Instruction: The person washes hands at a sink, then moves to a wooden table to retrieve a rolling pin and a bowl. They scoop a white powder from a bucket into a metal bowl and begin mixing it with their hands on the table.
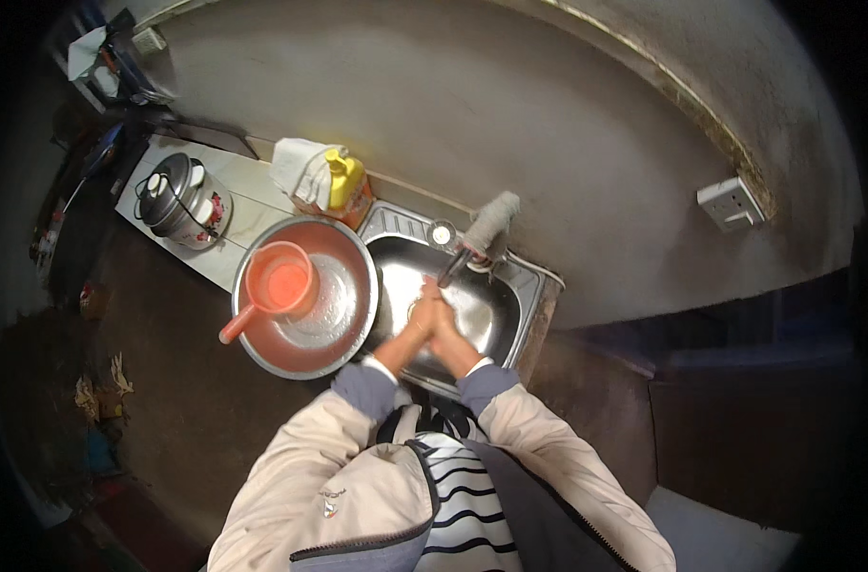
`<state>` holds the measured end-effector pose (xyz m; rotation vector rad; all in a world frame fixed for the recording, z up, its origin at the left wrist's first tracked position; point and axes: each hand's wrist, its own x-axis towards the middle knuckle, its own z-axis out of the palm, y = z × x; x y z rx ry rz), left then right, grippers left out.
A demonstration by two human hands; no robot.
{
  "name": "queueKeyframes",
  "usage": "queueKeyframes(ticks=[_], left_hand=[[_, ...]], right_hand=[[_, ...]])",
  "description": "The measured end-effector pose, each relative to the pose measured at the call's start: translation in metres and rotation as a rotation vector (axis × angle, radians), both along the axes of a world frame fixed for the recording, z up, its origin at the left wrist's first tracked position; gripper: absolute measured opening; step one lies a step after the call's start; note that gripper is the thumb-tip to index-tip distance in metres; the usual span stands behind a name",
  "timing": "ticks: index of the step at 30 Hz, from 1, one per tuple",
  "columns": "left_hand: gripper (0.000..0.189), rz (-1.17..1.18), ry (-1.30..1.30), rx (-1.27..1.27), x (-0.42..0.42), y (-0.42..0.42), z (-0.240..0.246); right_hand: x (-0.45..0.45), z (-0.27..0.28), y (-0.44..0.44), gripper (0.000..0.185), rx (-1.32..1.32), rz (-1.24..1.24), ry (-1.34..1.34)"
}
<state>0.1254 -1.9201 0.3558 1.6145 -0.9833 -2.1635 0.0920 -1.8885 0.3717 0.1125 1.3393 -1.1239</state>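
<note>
My left hand (422, 312) and my right hand (445, 319) press together over the stainless steel sink (502, 314), just below the mouth of the tap (455, 267). The fingers are blurred, and no object shows between the palms. Cloth is wrapped around the upper part of the tap. To the left of my hands, a wide metal basin (337, 350) overlaps the sink's edge. An orange plastic dipper (282, 280) rests in it, its handle jutting over the rim.
Behind the basin stand a yellow jug (344, 179) and a folded white cloth (298, 168). A lidded pot with a flower pattern (191, 207) sits on the tiled counter (251, 196) farther left. A wall socket (733, 205) is at the right.
</note>
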Motion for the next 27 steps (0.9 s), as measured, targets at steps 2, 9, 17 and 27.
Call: queueKeyframes(ticks=[2,9,17,27], left_hand=[[0.065,0.152,0.184,0.047,0.005,-0.001,-0.002],[0.065,-0.124,0.089,-0.309,0.011,0.009,-0.023],[0.046,-0.100,0.118,-0.433,0.000,0.003,-0.021],[0.061,-0.185,0.110,-0.300,-0.001,0.006,-0.014]], right_hand=[[0.003,-0.004,0.003,0.061,-0.176,-0.022,0.002],[0.000,-0.025,0.003,0.057,-0.092,-0.112,-0.052],[0.004,-0.037,0.005,0.063,-0.174,-0.002,-0.012],[-0.017,-0.040,0.001,0.066,-0.096,-0.072,0.094]])
